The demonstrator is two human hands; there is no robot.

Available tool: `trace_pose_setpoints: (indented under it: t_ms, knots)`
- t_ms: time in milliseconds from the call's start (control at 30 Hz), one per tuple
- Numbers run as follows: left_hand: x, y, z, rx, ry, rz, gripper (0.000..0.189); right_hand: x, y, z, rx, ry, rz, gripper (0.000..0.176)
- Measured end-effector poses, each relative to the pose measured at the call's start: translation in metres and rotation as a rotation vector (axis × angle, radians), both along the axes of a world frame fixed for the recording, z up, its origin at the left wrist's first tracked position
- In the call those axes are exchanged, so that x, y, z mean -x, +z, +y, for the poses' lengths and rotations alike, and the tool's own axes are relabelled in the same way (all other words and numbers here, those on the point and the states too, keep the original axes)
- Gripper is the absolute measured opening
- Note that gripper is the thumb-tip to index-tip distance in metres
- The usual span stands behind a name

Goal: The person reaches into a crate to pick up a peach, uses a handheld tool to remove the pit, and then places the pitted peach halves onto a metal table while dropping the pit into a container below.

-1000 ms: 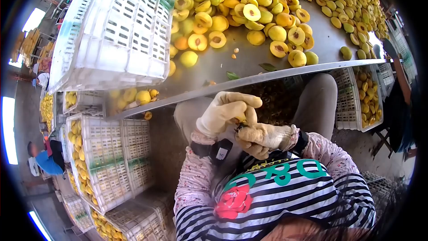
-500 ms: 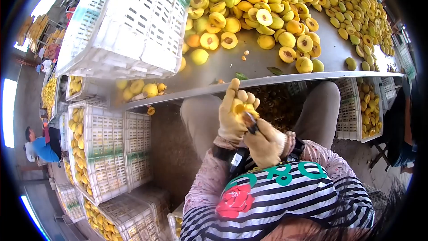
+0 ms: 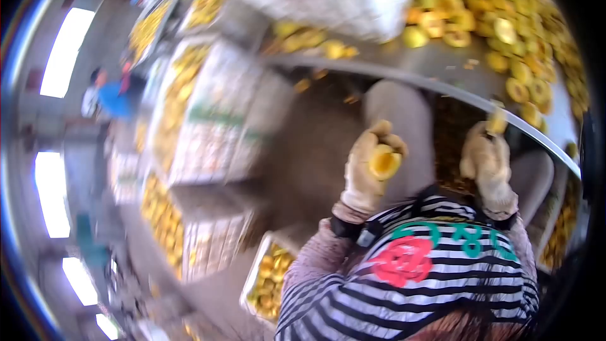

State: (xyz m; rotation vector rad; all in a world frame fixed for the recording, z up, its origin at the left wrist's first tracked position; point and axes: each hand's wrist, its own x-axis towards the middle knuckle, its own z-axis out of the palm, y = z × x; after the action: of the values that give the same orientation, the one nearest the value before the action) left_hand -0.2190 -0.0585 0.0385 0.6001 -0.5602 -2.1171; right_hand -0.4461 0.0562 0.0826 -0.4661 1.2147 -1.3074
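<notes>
In the head view, which is heavily smeared by motion, you are holding your left hand (image 3: 371, 170) in its pale work glove just right of the frame's centre. Its fingers are curling up and around a round yellow fruit half (image 3: 384, 161), cupping it with the hollowed cut face turned towards you. That fruit half is sitting in the glove, above your lap and well below the table rim.

Your right hand (image 3: 489, 167), gloved the same way, is rising at the right of the frame, apart from the left. Its fingers are bunching together and pointing up at a small blurred yellow piece (image 3: 497, 121) at the rim. I cannot tell whether they are pinching that piece or whether it is merely lying behind them, nor whether any tool is in that palm.

The curved grey metal table edge (image 3: 442, 85) is sweeping across the upper right, with a heap of yellow fruit (image 3: 505, 31) lying on the top beyond it. White slatted plastic crates (image 3: 208, 132) are stacking up at centre left, another crate of yellow fruit (image 3: 271, 275) is standing at lower centre beside your striped shirt (image 3: 410, 290), and a person in blue (image 3: 117, 98) is working at upper left.

As I judge it, you are doing best by keeping the cupping grip snug but not squeezing, since soft flesh bruises. Keeping your head steadier and your two hands close would also be helping your control.
</notes>
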Motion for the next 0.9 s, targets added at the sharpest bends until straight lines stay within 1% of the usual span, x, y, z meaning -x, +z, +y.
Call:
trace_pose_setpoints:
  t_ms: [67,100,133,167,200,233,300,333,367,400,433,467,500,533,567,600,633,700,733,767,800,833,867,900]
  knots:
    - [-0.042,0.010,0.021,0.121,0.197,-0.259,0.032,0.018,-0.042,-0.005,-0.188,0.126,-0.103,0.018]
    - [-0.064,0.008,0.029,0.192,0.292,-0.335,0.030,0.025,-0.065,-0.003,-0.280,0.183,-0.136,0.014]
    - [-0.084,0.003,0.042,0.170,0.415,-0.433,0.032,0.020,-0.088,0.006,-0.404,0.127,-0.112,0.016]
    - [-0.107,-0.002,0.044,0.166,0.551,-0.535,0.034,0.020,-0.131,0.002,-0.501,0.081,-0.088,0.021]
    - [-0.132,-0.002,0.050,0.153,0.622,-0.677,0.033,0.004,-0.104,-0.008,-0.428,0.075,-0.039,0.020]
    - [-0.150,-0.005,0.062,-0.055,0.711,-0.672,0.034,-0.014,-0.076,-0.020,-0.355,0.067,0.011,0.020]
    - [-0.194,-0.050,0.086,-0.082,0.824,-0.755,0.026,-0.020,-0.080,-0.049,-0.418,-0.100,0.159,0.021]
    - [-0.226,-0.083,0.102,0.009,0.830,-1.077,0.026,-0.009,-0.098,-0.057,-0.367,-0.050,0.175,0.023]
    - [-0.247,-0.090,0.119,0.025,0.855,-1.253,0.026,0.002,-0.114,-0.060,-0.314,-0.010,0.197,0.025]
    - [-0.269,-0.099,0.136,0.027,0.877,-1.433,0.028,0.004,-0.113,-0.062,-0.335,0.015,0.213,0.030]
    - [-0.306,-0.127,0.159,-0.192,0.869,-1.736,0.029,0.001,-0.112,-0.063,-0.296,0.005,0.222,0.031]
    - [-0.366,-0.195,0.193,-0.162,1.088,-1.605,0.028,-0.002,-0.110,-0.061,-0.260,-0.009,0.230,0.032]
    - [-0.350,-0.121,0.182,-0.434,1.134,-1.668,0.036,-0.004,-0.109,-0.060,-0.249,-0.025,0.263,0.033]
    - [-0.378,-0.115,0.198,-0.650,0.966,-1.903,0.047,-0.006,-0.108,-0.059,-0.238,-0.041,0.296,0.034]
    - [-0.367,-0.084,0.191,-0.822,1.185,-1.830,0.050,-0.007,-0.106,-0.059,-0.250,-0.060,0.355,0.034]
    - [-0.389,-0.109,0.217,-0.726,1.243,-1.843,0.049,-0.009,-0.105,-0.058,-0.260,-0.081,0.414,0.035]
    - [-0.397,-0.110,0.225,-0.628,1.295,-1.853,0.048,-0.009,-0.106,-0.056,-0.282,-0.080,0.421,0.036]
    - [-0.391,-0.130,0.234,-0.882,0.750,-2.098,0.044,0.000,-0.112,-0.054,-0.337,-0.056,0.387,0.038]
    - [-0.396,-0.169,0.237,-0.946,0.359,-2.380,0.042,0.008,-0.117,-0.053,-0.369,-0.034,0.347,0.040]
    - [-0.390,-0.177,0.235,-0.896,0.433,-2.458,0.041,0.015,-0.120,-0.048,-0.324,0.012,0.329,0.041]
    - [-0.395,-0.179,0.234,-0.865,0.465,-2.404,0.038,0.023,-0.123,-0.043,-0.276,0.057,0.312,0.042]
    - [-0.402,-0.177,0.234,-0.842,0.500,-2.353,0.035,0.026,-0.125,-0.040,-0.251,0.093,0.355,0.043]
    - [-0.406,-0.182,0.236,-0.852,0.400,-2.392,0.032,0.030,-0.126,-0.037,-0.225,0.127,0.398,0.043]
    - [-0.403,-0.183,0.241,-0.702,0.464,-2.486,0.027,0.029,-0.131,-0.038,-0.205,0.144,0.497,0.043]
